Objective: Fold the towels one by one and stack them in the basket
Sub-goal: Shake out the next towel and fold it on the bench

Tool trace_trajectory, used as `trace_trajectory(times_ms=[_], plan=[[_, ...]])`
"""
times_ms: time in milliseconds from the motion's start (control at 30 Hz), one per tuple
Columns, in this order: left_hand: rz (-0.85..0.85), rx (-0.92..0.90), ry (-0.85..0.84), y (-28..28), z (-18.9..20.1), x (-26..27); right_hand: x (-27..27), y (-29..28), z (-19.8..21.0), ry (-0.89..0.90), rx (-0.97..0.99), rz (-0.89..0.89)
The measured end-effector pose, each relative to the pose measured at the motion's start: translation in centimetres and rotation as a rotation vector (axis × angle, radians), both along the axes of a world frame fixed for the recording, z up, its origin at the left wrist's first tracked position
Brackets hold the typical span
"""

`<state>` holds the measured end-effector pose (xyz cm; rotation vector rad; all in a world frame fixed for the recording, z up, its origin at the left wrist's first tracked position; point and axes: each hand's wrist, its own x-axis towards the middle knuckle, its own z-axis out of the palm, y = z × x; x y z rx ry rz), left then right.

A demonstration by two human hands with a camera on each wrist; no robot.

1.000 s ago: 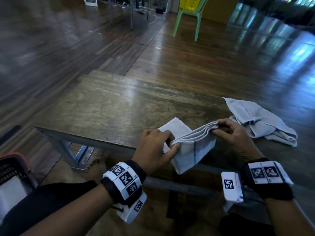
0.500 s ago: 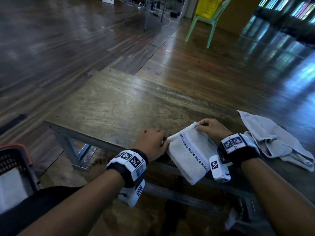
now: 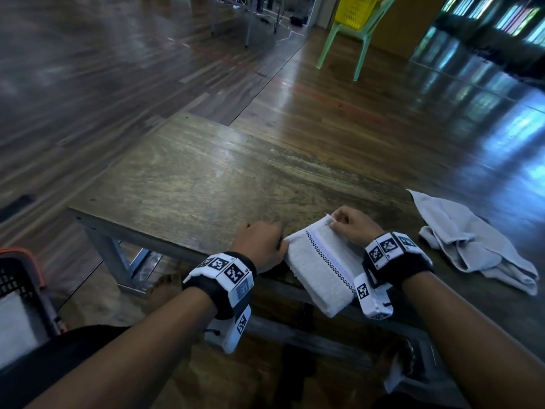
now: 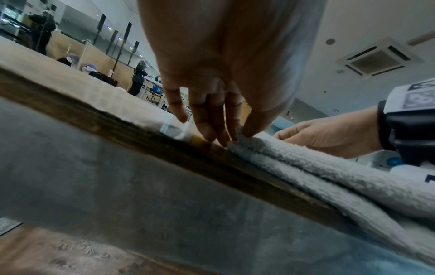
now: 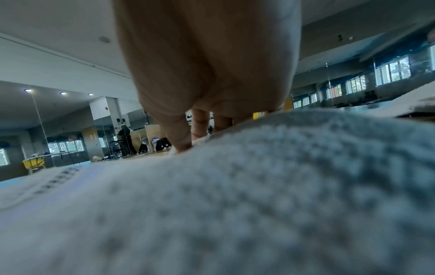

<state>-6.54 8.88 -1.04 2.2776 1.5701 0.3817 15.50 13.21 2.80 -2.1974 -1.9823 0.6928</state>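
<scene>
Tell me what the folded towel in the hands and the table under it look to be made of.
Folded towel: looks like looped terry cloth, probably cotton, pale grey and matte; the left wrist view shows a nubby pile, and a woven checked stripe runs across it.
Table: the top looks like worn varnished wood with visible grain and a dull sheen; the frame beneath looks like grey metal.

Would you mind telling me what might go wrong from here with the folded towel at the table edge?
1. The folded towel overhangs the table's near edge; if the left hand and right hand let go of its far corners, it may slide off.
2. Lifted by the corners alone, its layers, seen stacked in the left wrist view, may fall open.
3. The basket sits low at the left, so the carry may loosen the fold.
</scene>
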Motion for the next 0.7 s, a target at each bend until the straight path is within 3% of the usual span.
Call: trace_trajectory(times_ms=[200,400,700], plan=[[-0.004,-0.098,0.062,0.9,0.7,0.2,0.0,-1.0,0.6,-0.137,-0.063,0.024],[-0.024,-0.069,0.117,2.1,1.1,0.8,3.2,-3.5,0.7,-0.082,-0.209,0.074],[-0.196,0.02,-0.001,1.8,0.4,2.0,3.7,-6.9,-1.0,-0.162,0.129,0.076]])
